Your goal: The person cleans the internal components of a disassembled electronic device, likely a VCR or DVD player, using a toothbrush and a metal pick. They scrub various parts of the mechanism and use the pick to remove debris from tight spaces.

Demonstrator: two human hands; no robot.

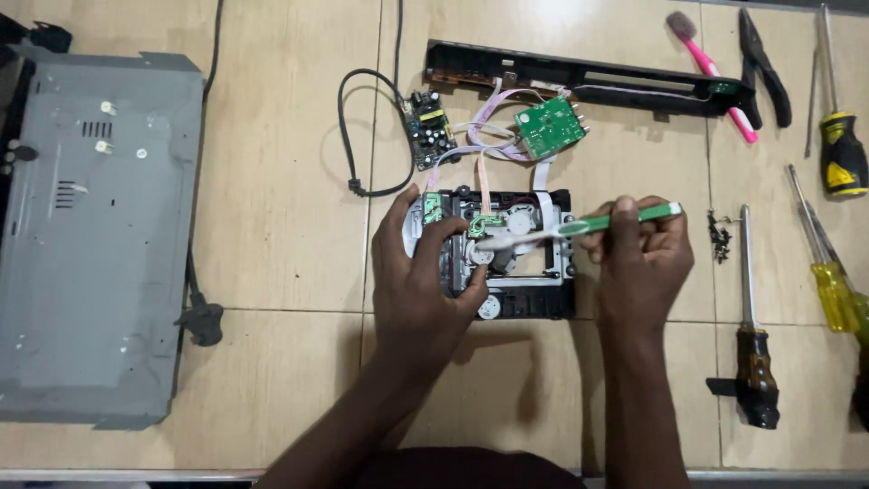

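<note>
A black disc-drive mechanism with metal parts and small green boards lies on the tiled floor in the middle. My left hand rests on its left side, fingers spread over it, holding it steady. My right hand grips a green and white toothbrush, whose bristle end touches the mechanism's centre near the white gears. Flat ribbon cables run from the mechanism up to a green circuit board.
A grey metal cover lies at the left. A small power board with a black cable, a black front panel, a pink brush, pliers, several screwdrivers and loose screws lie around.
</note>
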